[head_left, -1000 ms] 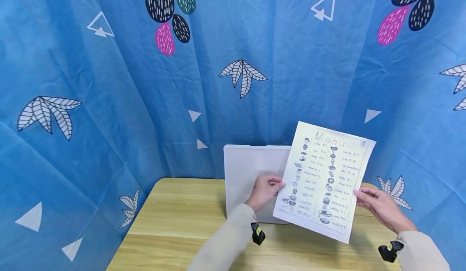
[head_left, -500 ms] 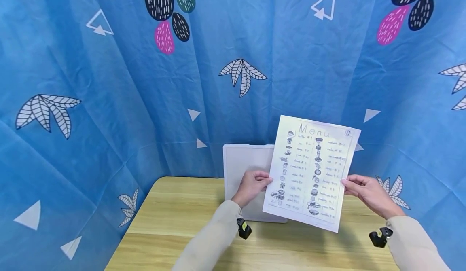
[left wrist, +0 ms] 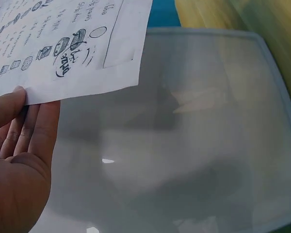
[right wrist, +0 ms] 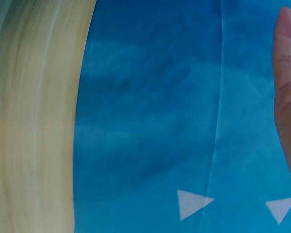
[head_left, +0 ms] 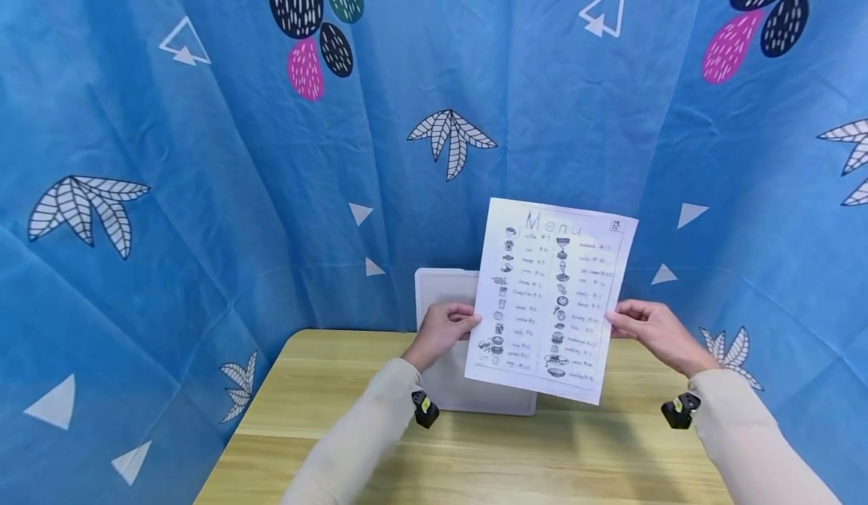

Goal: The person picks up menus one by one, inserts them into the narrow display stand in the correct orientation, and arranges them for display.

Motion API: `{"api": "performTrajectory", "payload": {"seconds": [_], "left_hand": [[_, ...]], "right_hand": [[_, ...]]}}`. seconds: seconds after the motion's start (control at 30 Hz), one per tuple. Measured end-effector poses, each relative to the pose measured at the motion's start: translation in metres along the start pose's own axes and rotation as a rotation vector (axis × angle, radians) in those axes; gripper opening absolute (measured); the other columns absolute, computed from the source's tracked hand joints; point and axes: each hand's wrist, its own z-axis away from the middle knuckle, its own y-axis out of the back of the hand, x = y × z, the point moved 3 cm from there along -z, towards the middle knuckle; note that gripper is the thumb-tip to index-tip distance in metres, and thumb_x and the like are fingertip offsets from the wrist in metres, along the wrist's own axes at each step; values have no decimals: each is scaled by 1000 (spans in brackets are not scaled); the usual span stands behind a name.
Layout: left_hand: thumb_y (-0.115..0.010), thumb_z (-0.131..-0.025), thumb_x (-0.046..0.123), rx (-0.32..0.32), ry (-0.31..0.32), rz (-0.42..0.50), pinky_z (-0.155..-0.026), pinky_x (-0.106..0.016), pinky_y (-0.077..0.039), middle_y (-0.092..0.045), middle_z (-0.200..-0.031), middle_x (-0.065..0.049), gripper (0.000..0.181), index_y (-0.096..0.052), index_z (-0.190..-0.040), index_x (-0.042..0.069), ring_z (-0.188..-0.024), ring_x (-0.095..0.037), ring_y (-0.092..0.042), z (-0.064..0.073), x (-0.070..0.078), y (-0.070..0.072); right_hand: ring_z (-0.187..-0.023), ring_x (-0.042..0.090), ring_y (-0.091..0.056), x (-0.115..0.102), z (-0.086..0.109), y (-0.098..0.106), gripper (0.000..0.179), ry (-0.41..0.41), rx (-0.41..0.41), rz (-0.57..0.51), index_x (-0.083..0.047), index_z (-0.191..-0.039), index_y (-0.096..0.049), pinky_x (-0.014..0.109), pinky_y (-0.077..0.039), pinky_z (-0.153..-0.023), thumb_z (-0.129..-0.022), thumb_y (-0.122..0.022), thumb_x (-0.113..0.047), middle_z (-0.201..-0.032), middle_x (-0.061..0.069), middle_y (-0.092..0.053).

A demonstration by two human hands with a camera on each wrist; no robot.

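A white paper menu (head_left: 542,301), printed with "Menu" and two columns of small drawings and prices, is held up above the table, slightly tilted. My left hand (head_left: 444,332) pinches its left edge between thumb and fingers; the left wrist view shows that hand (left wrist: 22,145) gripping the sheet (left wrist: 87,53) near a corner. On the opposite edge my right hand (head_left: 654,332) pinches the paper at about the same height. Behind the menu stands a white board (head_left: 447,384) with a raised rim, its upper right part hidden by the sheet. Only part of my right hand (right wrist: 288,73) shows in the right wrist view.
The light wooden table (head_left: 325,414) extends under and in front of the board. A blue patterned curtain (head_left: 434,211) hangs behind the table and along both sides. Black wrist cameras sit on both sleeves.
Both hands have carried the menu leftward and upward, so it now overlaps more of the white board. The sheet stands a little straighter. The board has stayed in place.
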Motion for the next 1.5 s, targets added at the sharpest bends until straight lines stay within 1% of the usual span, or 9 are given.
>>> {"api": "performTrajectory", "payload": {"seconds": [0.3,0.47,0.73,0.8,1.0,1.1,1.2,1.33,1.5], "left_hand": [[-70,-95,10,20,-2,-47,-79,-34,-60,-73,-102,-14,18,-72,-108,-3,-89,-23,-72,-5,10,22],[-70,-94,8,26,-23,-50,-78,-34,-60,-73,-101,-16,18,-71,-106,-5,-88,-24,-73,-7,14,35],[-70,-95,11,28,-48,-39,-80,-36,-60,-73,-105,-15,21,-71,-111,-2,-92,-26,-73,-10,31,51],[-70,-95,12,26,-57,-36,-81,-36,-60,-74,-106,-14,23,-71,-112,-2,-92,-26,-73,-11,36,55],[-70,-95,13,28,-74,-22,-84,-39,-59,-74,-107,-13,23,-71,-114,0,-94,-27,-73,-12,52,69],[-70,-95,13,39,-85,-29,-86,-39,-58,-74,-107,-14,23,-71,-113,0,-95,-27,-73,-13,60,78],[-70,-95,15,58,-81,-39,-87,-39,-58,-74,-107,-13,23,-71,-113,1,-95,-26,-73,-15,66,87],[-70,-96,17,79,-82,-50,-88,-40,-58,-74,-107,-12,23,-72,-113,2,-95,-25,-72,-19,74,97],[-69,-96,17,83,-116,-64,-87,-37,-58,-73,-108,-14,25,-70,-115,1,-95,-25,-72,-23,84,106]], "right_hand": [[-90,21,-73,-23,-15,-6,35,30,-43,65,9,-116,-65,25,-55,-83,-102,-62,-22,-109,17,-72],[-90,23,-72,-35,-25,-7,33,18,-64,104,7,-113,-68,28,-54,-86,-101,-63,-24,-106,15,-73],[-86,22,-72,-62,-45,-1,30,26,-118,121,9,-108,-67,36,-59,-84,-99,-65,-20,-102,14,-73],[-85,22,-72,-70,-50,1,30,27,-119,140,7,-108,-68,35,-58,-84,-99,-66,-22,-101,14,-74],[-87,23,-72,-93,-63,5,32,34,-114,214,3,-111,-70,46,-54,-91,-98,-67,-26,-102,12,-74],[-87,25,-72,-106,-71,4,32,55,-111,238,3,-112,-71,44,-55,-88,-99,-66,-26,-102,12,-74],[-86,24,-71,-116,-78,2,32,77,-104,246,3,-113,-71,34,-56,-83,-99,-66,-25,-103,13,-74],[-85,21,-71,-126,-86,0,32,103,-91,236,3,-114,-71,29,-57,-80,-98,-67,-25,-104,12,-74],[-89,21,-71,-129,-95,-3,35,111,-72,218,2,-115,-70,42,-53,-93,-97,-68,-29,-104,11,-74]]}}
